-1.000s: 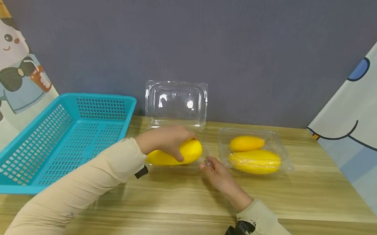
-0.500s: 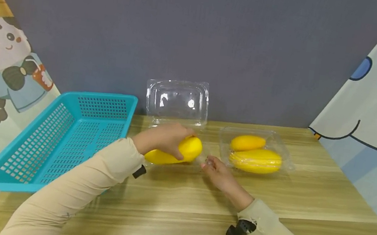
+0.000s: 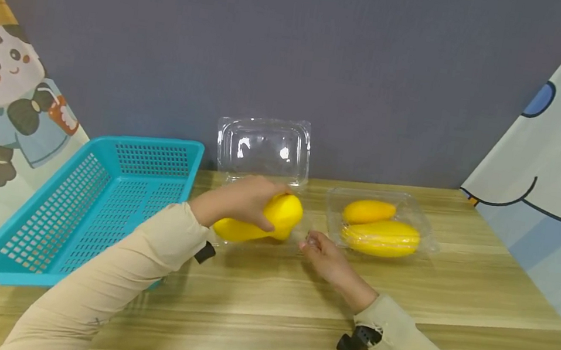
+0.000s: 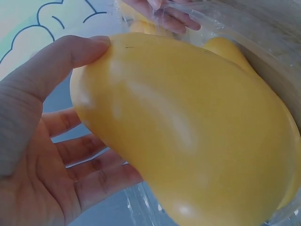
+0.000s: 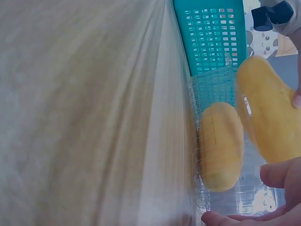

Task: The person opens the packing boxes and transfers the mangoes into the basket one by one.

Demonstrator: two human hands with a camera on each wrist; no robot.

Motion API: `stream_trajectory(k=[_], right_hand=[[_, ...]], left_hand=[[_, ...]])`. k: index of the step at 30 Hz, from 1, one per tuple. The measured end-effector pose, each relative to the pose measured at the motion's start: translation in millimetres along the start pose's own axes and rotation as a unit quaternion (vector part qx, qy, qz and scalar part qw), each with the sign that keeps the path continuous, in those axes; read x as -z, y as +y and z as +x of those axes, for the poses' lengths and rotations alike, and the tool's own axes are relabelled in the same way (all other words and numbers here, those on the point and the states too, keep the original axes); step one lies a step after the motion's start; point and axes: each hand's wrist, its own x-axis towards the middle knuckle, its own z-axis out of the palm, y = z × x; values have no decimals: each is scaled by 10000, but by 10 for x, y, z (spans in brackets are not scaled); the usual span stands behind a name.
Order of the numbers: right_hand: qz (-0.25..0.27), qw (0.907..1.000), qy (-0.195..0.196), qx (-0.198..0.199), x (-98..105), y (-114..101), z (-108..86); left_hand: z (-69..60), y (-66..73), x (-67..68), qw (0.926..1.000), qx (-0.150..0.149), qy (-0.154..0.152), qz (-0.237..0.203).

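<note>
The big yellow fruit (image 3: 286, 210), gripped in the left hand (image 3: 241, 199), has gone up a little over the clear box (image 3: 263, 148), showing more of the fruit below (image 5: 222, 150). The right hand (image 3: 327, 258) pinches the box's edge.

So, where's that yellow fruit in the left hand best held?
Probably round its middle, from above: the yellow fruit is long and rounded, so the fingers can span its width, and another fruit in the clear box lies close beneath.
</note>
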Motion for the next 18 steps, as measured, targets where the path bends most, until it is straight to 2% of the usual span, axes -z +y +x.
stream_trajectory(k=[3,12,18], right_hand=[[20,10000,2,-18,-4,-9,-8],[-70,9999,74,-7,-14,-11,6],[-60,9999,94,-32,-12,0,3]], left_hand=[[-17,-19,8,9999,-42,93,-96],[-71,-26,83,9994,174,128,-274],[-108,-43,94,9986,202,308,-380]])
